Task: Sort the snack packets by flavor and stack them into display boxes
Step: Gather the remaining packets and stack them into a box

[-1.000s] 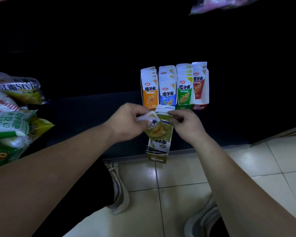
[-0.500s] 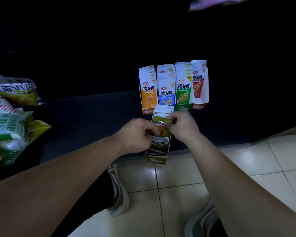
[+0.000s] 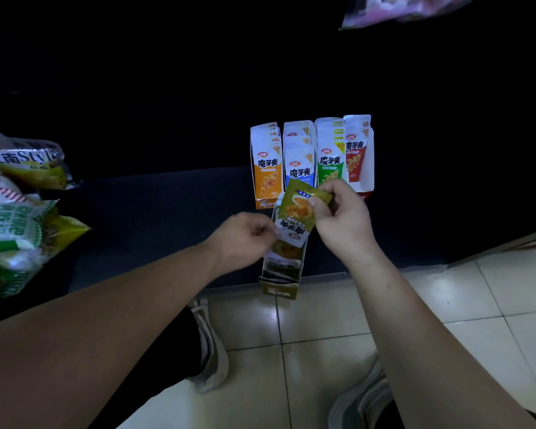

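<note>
Pinching olive pkt (image 3: 295,212), R hand (image 3: 344,222), above box (image 3: 279,293)

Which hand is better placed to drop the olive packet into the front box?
Right. The right hand pinches the olive packet by its top corner, just above the open olive box. The left hand is curled beside the packet's lower edge; whether it grips is unclear.

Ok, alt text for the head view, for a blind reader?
The right hand pinches an olive snack packet above an open olive display box; the left hand meets the packet's lower edge. A row of four boxes, orange, blue, green, red, stands behind.
</note>
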